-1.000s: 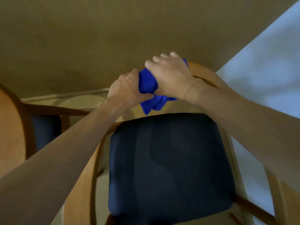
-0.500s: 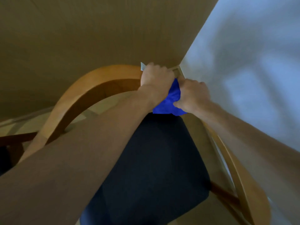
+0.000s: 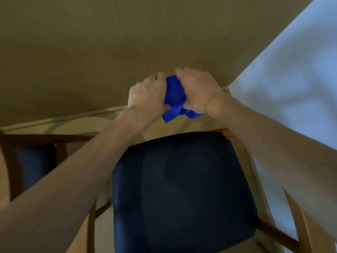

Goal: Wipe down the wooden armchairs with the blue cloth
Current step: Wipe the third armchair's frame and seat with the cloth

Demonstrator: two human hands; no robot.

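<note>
The blue cloth (image 3: pixel 175 96) is bunched up between both hands above the back of a wooden armchair (image 3: pixel 308 230). My left hand (image 3: pixel 146 94) grips the cloth from the left with curled fingers. My right hand (image 3: pixel 198 89) holds it from the right, fingers laid over the top. A corner of the cloth hangs below the hands. The chair's dark navy seat cushion (image 3: pixel 182 194) lies directly under my arms. The chair's top rail is mostly hidden behind hands and cloth.
A second wooden armchair (image 3: pixel 11 161) with a dark cushion stands at the left. A tan wall (image 3: pixel 127 42) rises behind the chairs and a pale blue-white wall (image 3: pixel 291 79) meets it at the right corner. Light floor shows between the chairs.
The view swung from the chair's curved back rail at the corner to looking over the seat. Both hands, still on the cloth, sit left of the corner, with the right hand over the top.
</note>
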